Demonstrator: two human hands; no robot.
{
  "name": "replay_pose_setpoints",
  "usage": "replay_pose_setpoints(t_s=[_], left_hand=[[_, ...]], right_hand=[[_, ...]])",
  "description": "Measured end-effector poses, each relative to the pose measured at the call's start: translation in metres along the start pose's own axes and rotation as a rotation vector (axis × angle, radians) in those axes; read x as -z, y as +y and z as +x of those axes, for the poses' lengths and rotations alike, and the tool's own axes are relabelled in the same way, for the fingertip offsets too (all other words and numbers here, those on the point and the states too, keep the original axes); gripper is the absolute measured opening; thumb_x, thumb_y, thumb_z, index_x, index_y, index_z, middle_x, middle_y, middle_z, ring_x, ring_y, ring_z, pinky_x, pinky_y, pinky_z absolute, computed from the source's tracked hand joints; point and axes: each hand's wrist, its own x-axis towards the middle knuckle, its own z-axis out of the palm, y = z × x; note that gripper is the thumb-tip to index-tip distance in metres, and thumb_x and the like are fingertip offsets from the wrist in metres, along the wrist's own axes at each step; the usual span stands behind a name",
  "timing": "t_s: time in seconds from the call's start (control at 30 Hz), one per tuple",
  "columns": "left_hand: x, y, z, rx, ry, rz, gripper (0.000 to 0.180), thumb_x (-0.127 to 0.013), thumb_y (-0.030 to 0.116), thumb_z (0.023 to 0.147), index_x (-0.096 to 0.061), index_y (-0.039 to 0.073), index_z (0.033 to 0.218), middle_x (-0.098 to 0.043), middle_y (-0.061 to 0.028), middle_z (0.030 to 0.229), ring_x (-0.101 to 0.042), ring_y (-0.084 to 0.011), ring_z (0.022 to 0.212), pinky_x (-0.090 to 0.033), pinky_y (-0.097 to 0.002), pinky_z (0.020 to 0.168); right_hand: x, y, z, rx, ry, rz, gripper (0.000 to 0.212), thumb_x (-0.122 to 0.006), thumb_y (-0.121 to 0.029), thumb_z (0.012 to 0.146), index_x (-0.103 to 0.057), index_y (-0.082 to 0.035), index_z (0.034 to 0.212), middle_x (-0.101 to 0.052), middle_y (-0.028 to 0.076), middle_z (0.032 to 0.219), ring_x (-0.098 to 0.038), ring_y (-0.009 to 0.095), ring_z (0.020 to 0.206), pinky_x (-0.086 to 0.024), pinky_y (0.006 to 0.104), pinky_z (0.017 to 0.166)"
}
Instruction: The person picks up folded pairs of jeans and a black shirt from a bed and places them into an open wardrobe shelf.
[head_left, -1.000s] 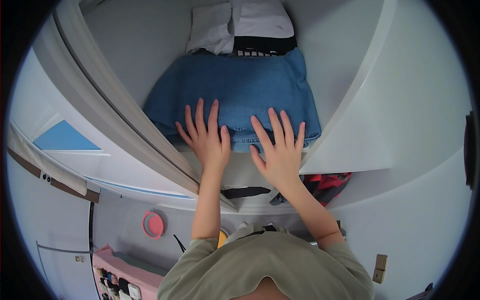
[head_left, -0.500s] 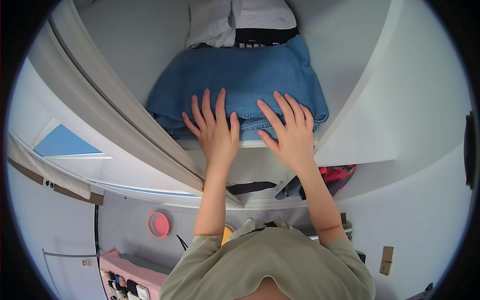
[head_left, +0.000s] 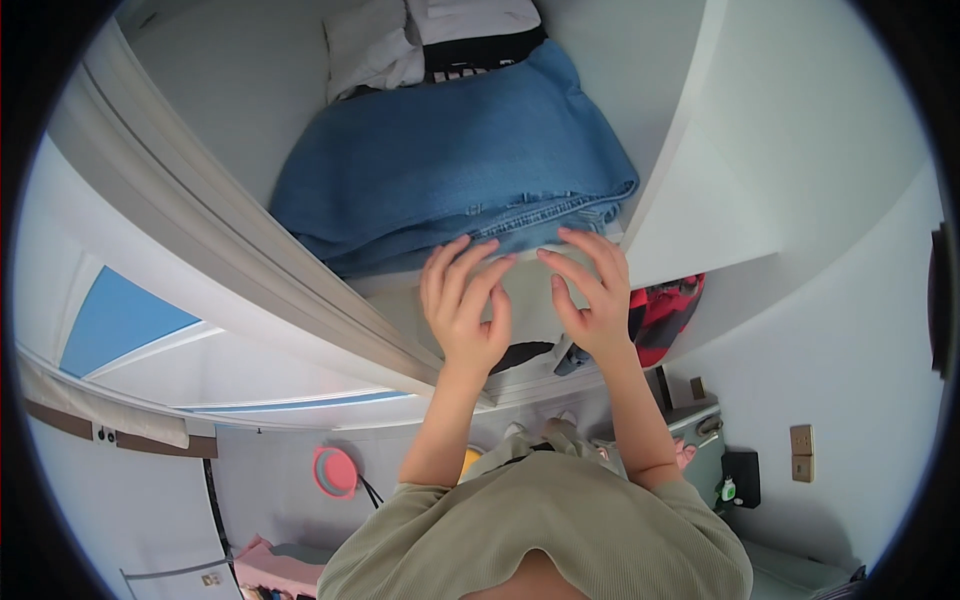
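Folded blue jeans (head_left: 440, 150) lie on a white wardrobe shelf, their layered edge facing me. My left hand (head_left: 465, 305) hovers in front of the shelf's edge, fingers apart and slightly curled, with nothing in it. Beside it, my right hand (head_left: 592, 295) is open too, its fingertips near the lower edge of the jeans; whether they touch it I cannot tell. Behind the jeans rest a folded white garment (head_left: 370, 50) and a black-and-white one (head_left: 470, 50).
Below the shelf hangs red and black clothing (head_left: 660, 315). Sliding door panels (head_left: 200, 190) stand at the left of the opening, a white side wall (head_left: 690, 130) at the right. A pink basin (head_left: 335, 472) sits on the floor behind, lower left.
Both hands have come off the top of the jeans and drawn back toward me, nearer each other. My view has shifted, and the jeans now lie uncovered.
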Motion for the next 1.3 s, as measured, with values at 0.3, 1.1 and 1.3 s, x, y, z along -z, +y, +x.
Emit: replay_pose_setpoints(t_s=[0.3, 1.1, 1.3], left_hand=[[0.002, 0.011, -0.016, 0.026, -0.008, -0.147, 0.026, -0.057, -0.002, 0.064, -0.066, 0.010, 0.086, -0.063, -0.0030, 0.093, -0.057, -0.0232, 0.085, -0.043, -0.0331, 0.075], [-0.044, 0.240, -0.111, 0.013, -0.468, -0.659, 0.024, -0.058, -0.004, 0.074, -0.064, 0.007, 0.095, -0.063, -0.0064, 0.092, -0.059, -0.0190, 0.077, -0.046, -0.0269, 0.062], [-0.034, 0.303, -0.147, 0.005, -0.598, -0.795, 0.022, -0.059, 0.000, 0.073, -0.063, 0.009, 0.093, -0.062, -0.0047, 0.089, -0.058, -0.0218, 0.078, -0.047, -0.0300, 0.069]], right_hand=[[0.011, -0.014, -0.015, -0.123, -0.034, -0.031, 0.028, -0.062, -0.004, 0.070, -0.066, -0.013, 0.096, -0.058, 0.005, 0.107, -0.055, 0.027, 0.098, -0.043, 0.0375, 0.083], [0.265, -0.078, -0.161, -0.544, 0.059, -0.485, 0.019, -0.068, -0.010, 0.069, -0.067, -0.011, 0.088, -0.062, 0.003, 0.096, -0.055, 0.023, 0.098, -0.044, 0.0367, 0.083], [0.317, -0.122, -0.203, -0.663, 0.103, -0.615, 0.018, -0.069, -0.011, 0.069, -0.067, -0.011, 0.087, -0.062, 0.002, 0.094, -0.055, 0.023, 0.098, -0.043, 0.0367, 0.083]])
